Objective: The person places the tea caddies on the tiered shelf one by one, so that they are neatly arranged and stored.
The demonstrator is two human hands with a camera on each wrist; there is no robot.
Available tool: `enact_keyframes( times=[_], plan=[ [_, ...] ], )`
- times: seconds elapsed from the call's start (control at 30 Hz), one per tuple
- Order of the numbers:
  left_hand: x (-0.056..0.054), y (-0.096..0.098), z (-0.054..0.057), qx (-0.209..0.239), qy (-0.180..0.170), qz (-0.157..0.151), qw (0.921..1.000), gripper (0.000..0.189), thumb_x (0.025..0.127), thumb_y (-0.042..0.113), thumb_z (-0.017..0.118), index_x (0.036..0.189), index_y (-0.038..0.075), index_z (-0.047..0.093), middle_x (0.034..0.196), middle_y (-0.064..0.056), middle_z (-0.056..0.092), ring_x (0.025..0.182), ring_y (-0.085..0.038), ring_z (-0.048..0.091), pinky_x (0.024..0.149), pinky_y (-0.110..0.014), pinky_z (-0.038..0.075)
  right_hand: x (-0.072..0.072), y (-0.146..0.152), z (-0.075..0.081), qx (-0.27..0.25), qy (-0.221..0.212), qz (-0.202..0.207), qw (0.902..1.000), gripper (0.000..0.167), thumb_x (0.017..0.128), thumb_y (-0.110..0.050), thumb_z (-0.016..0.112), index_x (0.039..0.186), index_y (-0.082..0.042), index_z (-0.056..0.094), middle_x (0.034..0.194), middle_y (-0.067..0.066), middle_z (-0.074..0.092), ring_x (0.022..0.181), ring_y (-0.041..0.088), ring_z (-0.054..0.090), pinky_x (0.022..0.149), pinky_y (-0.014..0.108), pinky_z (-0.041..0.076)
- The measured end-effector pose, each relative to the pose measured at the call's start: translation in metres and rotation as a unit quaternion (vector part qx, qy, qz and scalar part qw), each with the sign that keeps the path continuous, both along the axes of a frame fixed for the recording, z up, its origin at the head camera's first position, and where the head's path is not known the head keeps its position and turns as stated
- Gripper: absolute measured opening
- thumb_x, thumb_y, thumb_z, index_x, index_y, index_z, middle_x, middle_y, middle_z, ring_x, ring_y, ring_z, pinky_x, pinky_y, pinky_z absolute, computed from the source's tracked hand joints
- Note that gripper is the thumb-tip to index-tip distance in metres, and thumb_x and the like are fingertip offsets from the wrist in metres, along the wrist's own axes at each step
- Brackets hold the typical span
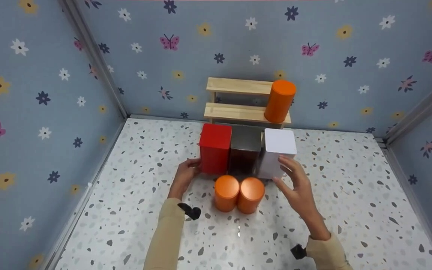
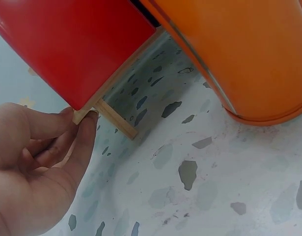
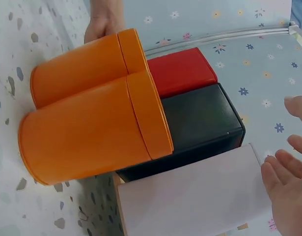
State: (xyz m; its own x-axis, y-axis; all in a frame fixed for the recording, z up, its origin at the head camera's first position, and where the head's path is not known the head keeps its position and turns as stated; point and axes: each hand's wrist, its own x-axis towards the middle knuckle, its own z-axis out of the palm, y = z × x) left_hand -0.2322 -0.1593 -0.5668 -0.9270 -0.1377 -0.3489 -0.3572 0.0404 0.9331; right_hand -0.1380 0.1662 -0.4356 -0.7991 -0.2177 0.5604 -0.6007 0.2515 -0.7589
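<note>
A red box-shaped canister (image 1: 215, 150), a black one (image 1: 245, 148) and a white one (image 1: 279, 141) stand side by side on the lowest board of a wooden stepped rack (image 1: 234, 111). My left hand (image 1: 184, 177) pinches the end of that board (image 2: 81, 115) between thumb and fingers, just under the red canister's corner. On the right, my right hand (image 1: 297, 183) is beside the white canister with its fingers spread and loosely bent, holding nothing. Two round orange canisters (image 1: 226, 192) (image 3: 87, 132) stand together on the speckled surface in front of the rack.
A third orange canister (image 1: 279, 102) stands at the right end of the rack's middle board. Behind the rack rises a blue flowered wall (image 1: 238, 41), with side walls left and right. The speckled tabletop (image 1: 133, 176) extends to both sides.
</note>
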Motion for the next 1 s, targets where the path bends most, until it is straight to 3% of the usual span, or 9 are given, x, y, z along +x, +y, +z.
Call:
enact_keyframes(
  times=[0.1,0.2,0.4,0.47,0.57,0.8,1.0],
  plan=[
    [0.0,0.0,0.0,0.011,-0.001,0.002,0.9999,0.042,0.085,-0.004,0.055,0.125,0.005,0.06,0.127,-0.013,0.06,0.111,-0.023,0.059,0.097,-0.035,0.049,0.003,-0.002,-0.006,0.001,-0.003,0.001,1.0,0.052,0.081,0.013,0.065,0.129,0.015,0.045,0.133,0.032,0.045,0.128,0.023,0.046,0.105,0.034,0.042],
    [0.0,-0.001,0.001,0.01,-0.007,0.002,0.9999,0.041,0.085,-0.004,0.055,0.125,0.006,0.06,0.127,-0.012,0.06,0.111,-0.022,0.059,0.097,-0.035,0.049,0.005,-0.004,-0.012,0.004,-0.009,0.003,0.9999,0.053,0.081,0.012,0.066,0.13,0.014,0.046,0.133,0.032,0.046,0.126,0.033,0.046,0.104,0.036,0.043],
    [-0.001,0.0,0.0,0.003,-0.015,-0.001,0.9999,0.042,0.085,-0.006,0.053,0.125,0.007,0.06,0.127,-0.011,0.06,0.112,-0.021,0.059,0.098,-0.036,0.049,0.007,-0.007,-0.025,0.005,-0.048,0.014,0.9988,0.057,0.08,0.009,0.068,0.132,0.014,0.044,0.134,0.033,0.045,0.123,0.041,0.045,0.103,0.043,0.043],
    [0.0,0.0,0.001,0.0,-0.016,-0.001,0.9999,0.042,0.085,-0.006,0.052,0.125,0.007,0.06,0.127,-0.011,0.06,0.111,-0.021,0.059,0.098,-0.035,0.049,0.007,-0.009,-0.029,0.012,-0.063,0.017,0.9978,0.059,0.08,0.007,0.069,0.133,0.014,0.043,0.134,0.032,0.045,0.123,0.042,0.045,0.104,0.039,0.044],
    [0.001,0.001,0.002,-0.002,-0.014,-0.001,0.9999,0.043,0.085,-0.008,0.05,0.125,0.006,0.06,0.127,-0.012,0.059,0.112,-0.021,0.059,0.097,-0.035,0.049,0.008,-0.012,-0.035,0.022,-0.093,0.02,0.9952,0.063,0.08,0.004,0.071,0.134,0.013,0.042,0.134,0.029,0.046,0.123,0.04,0.047,0.104,0.033,0.045],
    [0.002,0.001,0.003,0.002,-0.016,-0.002,0.9999,0.043,0.086,-0.007,0.049,0.126,0.005,0.059,0.128,-0.012,0.059,0.113,-0.022,0.057,0.098,-0.036,0.048,0.004,-0.017,-0.059,0.032,-0.135,0.044,0.9893,0.074,0.077,0.0,0.075,0.139,0.01,0.036,0.137,0.031,0.043,0.123,0.043,0.047,0.102,0.056,0.04],
    [0.002,0.001,0.002,0.008,-0.004,0.003,1.0,0.043,0.085,-0.008,0.049,0.125,0.004,0.059,0.126,-0.013,0.059,0.113,-0.023,0.057,0.098,-0.036,0.049,-0.004,-0.014,-0.087,0.069,-0.167,0.038,0.9828,0.08,0.077,-0.013,0.079,0.144,-0.003,0.037,0.144,0.02,0.042,0.128,0.032,0.047,0.105,0.053,0.04]
  ],
)
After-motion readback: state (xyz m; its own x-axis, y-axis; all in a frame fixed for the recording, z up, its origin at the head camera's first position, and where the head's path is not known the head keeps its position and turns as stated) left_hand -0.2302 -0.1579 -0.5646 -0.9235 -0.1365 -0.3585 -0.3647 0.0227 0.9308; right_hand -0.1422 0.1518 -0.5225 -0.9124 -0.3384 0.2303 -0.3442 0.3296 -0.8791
